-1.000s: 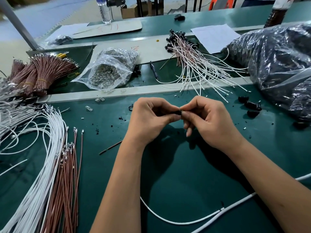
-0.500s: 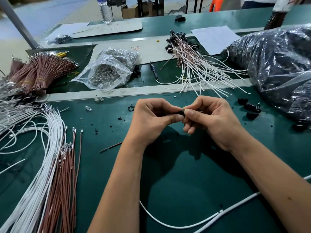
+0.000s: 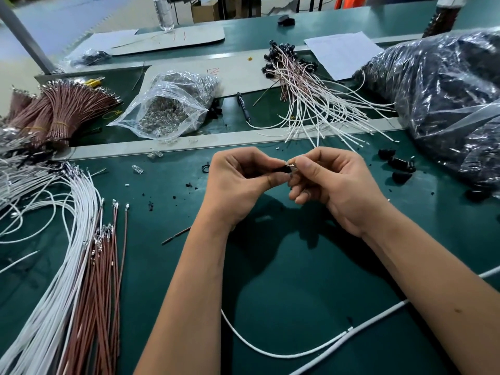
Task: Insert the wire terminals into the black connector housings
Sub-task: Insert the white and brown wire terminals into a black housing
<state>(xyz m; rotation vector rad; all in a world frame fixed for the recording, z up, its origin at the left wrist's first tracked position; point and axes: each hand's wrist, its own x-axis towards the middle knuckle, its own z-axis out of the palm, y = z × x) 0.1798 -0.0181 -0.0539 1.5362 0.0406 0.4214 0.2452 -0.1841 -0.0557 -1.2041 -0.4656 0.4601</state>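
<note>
1. Black connector housing (image 3: 280,168), small and dark, is pinched between the thumb and curled fingers (image 3: 273,180) of the left hand (image 3: 238,182), held above the green bench (image 3: 270,266) at the middle of the view; its long axis runs roughly left to right, open end toward the other hand.

2. Right hand (image 3: 335,185) sits just beside it, its fingers curled and pinching a small metal terminal (image 3: 292,166) that touches or nearly touches the housing's right end; how far in it sits cannot be told.

3. Judged from this, the coming push runs along that left-right axis, right hand toward left, with the terminal kept in line with the housing's cavity. Both hands are equally near the work.

4. Outward on the right, loose black housings (image 3: 397,163) lie on the bench, near a large plastic sack (image 3: 446,104) of dark parts.

5. On the left, white wires (image 3: 54,239) and brown wires (image 3: 105,280) with bare terminals lie in long rows, well apart from the hands.

6. Beyond the hands, a clear bag (image 3: 167,109) of small clear parts, a bound bundle of brown wires (image 3: 62,109) and a heap of finished leads (image 3: 311,98) rest on the far side of the bench.

7. A white cable (image 3: 284,353) curves across the bench near the forearms.
</note>
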